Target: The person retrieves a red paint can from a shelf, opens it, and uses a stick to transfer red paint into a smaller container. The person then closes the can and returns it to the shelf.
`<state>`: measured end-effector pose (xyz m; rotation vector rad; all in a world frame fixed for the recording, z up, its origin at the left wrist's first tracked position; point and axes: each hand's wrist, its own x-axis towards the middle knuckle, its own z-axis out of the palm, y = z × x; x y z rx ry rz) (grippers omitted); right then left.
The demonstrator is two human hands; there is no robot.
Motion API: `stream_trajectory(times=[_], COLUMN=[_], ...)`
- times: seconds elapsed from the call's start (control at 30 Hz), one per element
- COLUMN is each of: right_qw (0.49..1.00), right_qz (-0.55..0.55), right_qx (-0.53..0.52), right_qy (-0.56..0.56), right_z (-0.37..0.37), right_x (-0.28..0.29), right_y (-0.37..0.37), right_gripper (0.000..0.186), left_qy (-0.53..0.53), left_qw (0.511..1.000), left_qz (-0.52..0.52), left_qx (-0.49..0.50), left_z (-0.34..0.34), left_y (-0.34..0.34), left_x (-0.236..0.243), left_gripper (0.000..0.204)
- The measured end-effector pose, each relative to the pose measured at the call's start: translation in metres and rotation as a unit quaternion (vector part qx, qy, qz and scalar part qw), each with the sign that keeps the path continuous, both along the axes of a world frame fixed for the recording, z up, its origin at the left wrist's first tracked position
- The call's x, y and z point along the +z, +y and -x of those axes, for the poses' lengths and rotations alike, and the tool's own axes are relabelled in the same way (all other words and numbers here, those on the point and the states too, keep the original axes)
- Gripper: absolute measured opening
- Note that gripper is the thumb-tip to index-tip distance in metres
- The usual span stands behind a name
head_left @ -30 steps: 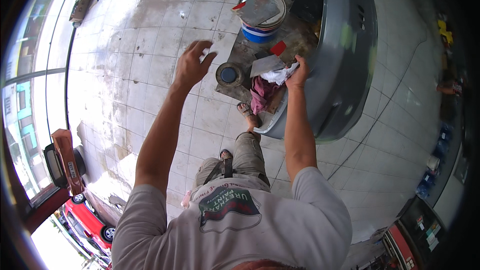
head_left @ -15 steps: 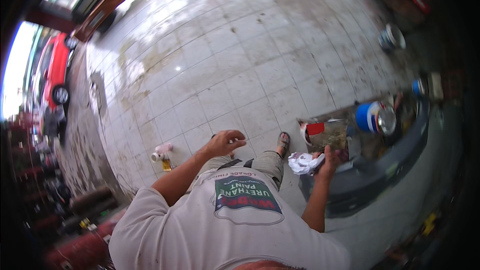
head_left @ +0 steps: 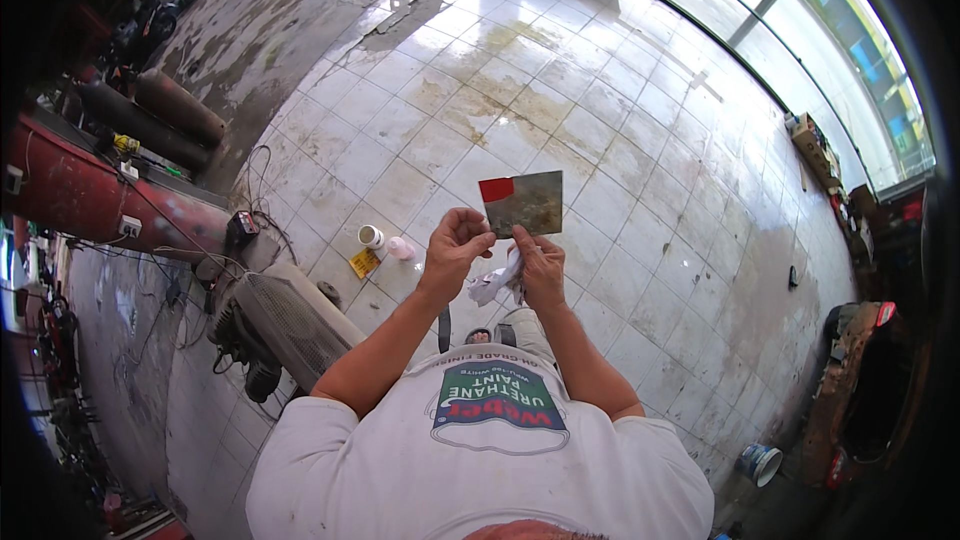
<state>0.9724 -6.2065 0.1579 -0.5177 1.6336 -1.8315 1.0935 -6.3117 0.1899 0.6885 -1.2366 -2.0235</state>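
A thin rectangular panel [head_left: 530, 205], stained grey-brown with a red patch in its upper left corner, is held up in front of me. My right hand [head_left: 542, 272] grips its lower edge, thumb on the face. A crumpled white rag [head_left: 492, 285] is bunched in that same hand and hangs below the panel. My left hand [head_left: 457, 250] is closed, thumb and fingers bent together at the panel's lower left corner. Whether it pinches that corner or something small, I cannot make out.
A white open container [head_left: 371, 236], a pink bottle [head_left: 402, 248] and a yellow packet [head_left: 364, 262] stand on the tiles ahead to the left. Beside my left arm is a machine with a mesh guard [head_left: 290, 315]. A paint bucket [head_left: 759, 464] lies at the right.
My view has turned to the left. The panel and rag have come from my right side to the front of my body, and my left hand has moved to the panel's corner.
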Motion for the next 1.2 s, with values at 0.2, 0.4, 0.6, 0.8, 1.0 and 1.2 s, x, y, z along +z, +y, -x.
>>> stream_trajectory(times=[0.2, 0.4, 0.6, 0.8, 1.0, 1.2], right_qw=[0.98, 0.899, 0.796, 0.792, 0.9, 0.861], right_qz=[0.033, -0.05, -0.123, -0.124, -0.11, -0.09], right_qx=[0.167, 0.391, 0.438, 0.45, 0.422, 0.341], right_qy=[-0.106, -0.189, -0.399, -0.393, -0.019, 0.366], right_z=[0.067, 0.14, 0.126, 0.118, 0.135, 0.153], right_x=[0.025, 0.011, 0.015, 0.003, 0.016, 0.06], right_y=[-0.173, -0.356, -0.525, -0.7, -0.89, -1.055], right_gripper=[0.033, 0.024, 0.019, 0.02, 0.029, 0.024], left_qy=[0.039, -0.117, -0.081, -0.072, -0.127, -0.149], left_qw=[0.984, 0.966, 0.937, 0.928, 0.937, 0.973], left_qz=[-0.054, 0.021, 0.027, 0.006, -0.045, 0.013], left_qx=[0.164, 0.231, 0.339, 0.366, 0.322, 0.179], left_z=[0.013, 0.031, 0.058, 0.058, 0.075, 0.116], left_y=[-0.166, -0.341, -0.479, -0.633, -0.813, -1.012], left_x=[-0.011, 0.023, 0.045, 0.023, -0.002, 0.023], left_gripper=[0.015, 0.014, 0.026, 0.031, 0.067, 0.088])
